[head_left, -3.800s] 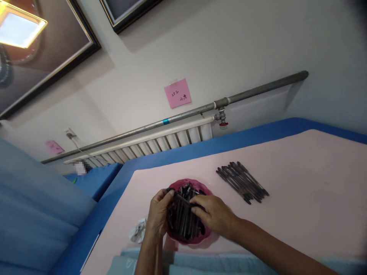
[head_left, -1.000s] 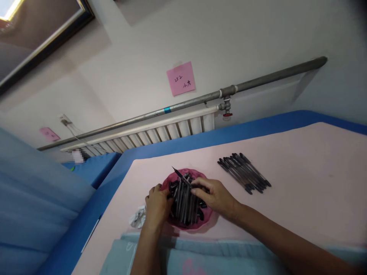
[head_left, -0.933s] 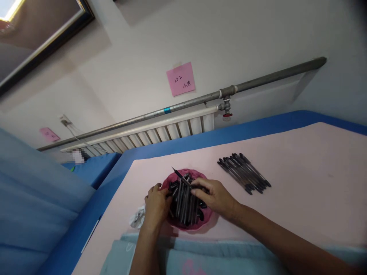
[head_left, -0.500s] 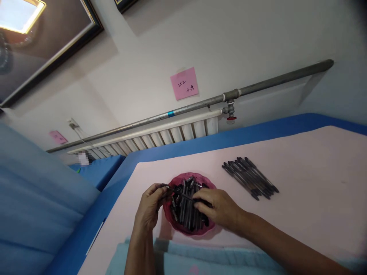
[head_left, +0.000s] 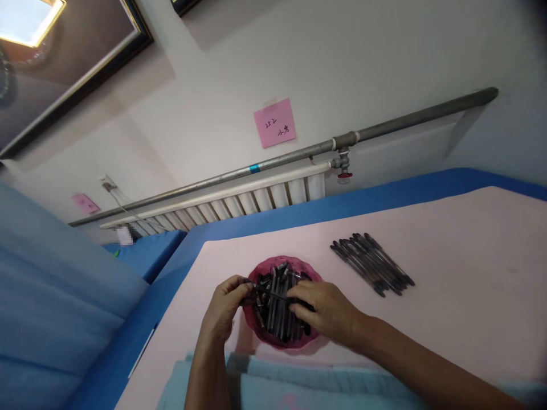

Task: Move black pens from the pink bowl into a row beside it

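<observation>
Spanning the blue surface (head_left: 384,196), a pale pink sheet (head_left: 461,285) is carrying everything at work. On it a wavy-rimmed pink bowl (head_left: 265,336) is holding loose pens (head_left: 280,320), and to its right a slanting row of pens (head_left: 371,265) is lying apart from it. Over the bowl, the right hand (head_left: 329,310) is gripping one end of a dark pen (head_left: 271,292); the left hand (head_left: 224,304) is pinching the other end, where the detail is too dark to tell whether a separate cap is present. Good handling, as judged, is calling for both ends to be lined up straight, with even pressure along the barrel and no sideways bend. Count: one sheet, one bowl, two hands, one held pen. The row is showing roughly ten pens, overlaps leaving the figure uncertain; those in the bowl are overlapping too closely for counting.
</observation>
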`<move>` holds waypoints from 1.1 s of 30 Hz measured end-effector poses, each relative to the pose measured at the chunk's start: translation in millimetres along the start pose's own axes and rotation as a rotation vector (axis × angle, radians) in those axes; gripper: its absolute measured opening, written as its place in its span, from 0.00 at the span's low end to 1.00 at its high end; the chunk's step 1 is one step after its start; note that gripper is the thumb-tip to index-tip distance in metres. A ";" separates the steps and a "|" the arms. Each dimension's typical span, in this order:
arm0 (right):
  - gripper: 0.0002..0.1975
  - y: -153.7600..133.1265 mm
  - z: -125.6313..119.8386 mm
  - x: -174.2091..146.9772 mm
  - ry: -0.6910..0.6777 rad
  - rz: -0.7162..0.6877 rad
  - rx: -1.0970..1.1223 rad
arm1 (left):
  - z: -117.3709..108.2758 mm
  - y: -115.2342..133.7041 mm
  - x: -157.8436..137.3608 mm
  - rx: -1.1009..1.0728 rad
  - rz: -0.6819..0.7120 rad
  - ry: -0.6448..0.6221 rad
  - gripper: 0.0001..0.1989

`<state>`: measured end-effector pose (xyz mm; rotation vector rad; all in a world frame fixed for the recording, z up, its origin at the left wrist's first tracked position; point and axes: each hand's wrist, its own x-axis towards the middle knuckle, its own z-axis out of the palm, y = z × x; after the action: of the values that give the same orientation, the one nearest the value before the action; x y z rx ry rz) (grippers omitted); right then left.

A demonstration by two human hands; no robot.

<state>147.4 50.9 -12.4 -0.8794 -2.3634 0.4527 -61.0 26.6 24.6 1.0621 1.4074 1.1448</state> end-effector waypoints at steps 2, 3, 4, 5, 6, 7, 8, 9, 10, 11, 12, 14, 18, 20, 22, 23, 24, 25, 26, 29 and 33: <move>0.09 0.3 0.5 -0.3 -0.009 -0.016 -0.024 | -1.7 -0.7 0.4 0.025 0.003 -0.017 0.05; 0.09 0.4 0.8 -0.5 -0.010 -0.025 -0.030 | -2.4 -1.0 0.6 0.029 0.006 -0.026 0.04; 0.09 0.5 1.0 -0.7 -0.010 -0.031 -0.030 | -2.9 -1.3 0.9 0.031 0.007 -0.038 0.04; 0.09 0.4 1.1 -0.9 -0.009 -0.036 -0.024 | -3.2 -1.6 1.1 0.033 0.010 -0.049 0.04; 0.09 0.3 1.0 -1.2 -0.005 -0.038 -0.013 | -3.3 -1.8 1.4 0.036 0.014 -0.060 0.04; 0.09 0.1 0.8 -1.4 -0.001 -0.036 0.001 | -3.1 -1.9 1.6 0.039 0.017 -0.065 0.05; 0.09 -0.2 0.6 -1.6 0.002 -0.029 0.017 | -2.6 -1.9 1.6 0.040 0.025 -0.064 0.05; 0.09 -0.4 0.2 -1.6 0.003 -0.021 0.034 | -1.9 -1.6 1.5 0.035 0.032 -0.061 0.05; 0.08 -0.7 -0.1 -1.6 0.005 -0.011 0.050 | -0.7 -0.9 1.1 0.020 0.039 -0.057 0.05; 0.08 -0.9 -0.4 -1.4 0.009 -0.001 0.065 | 0.8 -0.1 0.5 -0.004 0.041 -0.053 0.05; 0.08 -1.0 -0.7 -1.1 0.014 0.010 0.081 | 2.9 1.0 -0.2 -0.040 0.037 -0.048 0.05; 0.08 -1.2 -1.1 -0.4 0.035 0.032 0.115 | 8.6 3.0 -1.7 -0.129 0.001 -0.044 0.07; 0.07 -1.1 -0.9 0.7 0.059 0.050 0.165 | 23.5 1.8 -2.1 -0.260 -0.051 0.000 0.12; 0.07 -0.8 -0.2 0.5 0.055 0.045 0.160 | 29.6 -1.4 -0.6 -0.262 -0.043 0.057 0.13; 0.07 -0.6 0.5 0.1 0.055 0.044 0.149 | 32.9 -4.0 1.0 -0.265 -0.028 0.089 0.13; 0.07 -0.5 0.7 -0.1 0.057 0.046 0.144 | 33.5 -4.6 1.5 -0.279 -0.020 0.090 0.12; 0.07 -0.5 0.9 -0.3 0.062 0.049 0.142 | 33.5 -4.6 1.8 -0.300 -0.020 0.086 0.12; 0.07 -0.6 0.9 -0.4 0.068 0.050 0.142 | 33.2 -4.0 1.9 -0.321 -0.030 0.081 0.12; 0.07 -0.7 0.8 -0.5 0.074 0.049 0.143 | 32.8 -3.1 1.9 -0.342 -0.046 0.074 0.13; 0.07 -1.2 0.5 -0.5 0.089 0.049 0.153 | 32.3 -0.8 2.0 -0.400 -0.082 0.070 0.15; 0.07 -1.6 0.2 -0.6 0.093 0.051 0.166 | 33.0 -1.8 2.9 -0.442 -0.054 0.096 0.12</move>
<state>146.9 49.3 -12.0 -0.8660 -2.1881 0.6067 -28.7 32.9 20.4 0.6603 1.1711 1.4003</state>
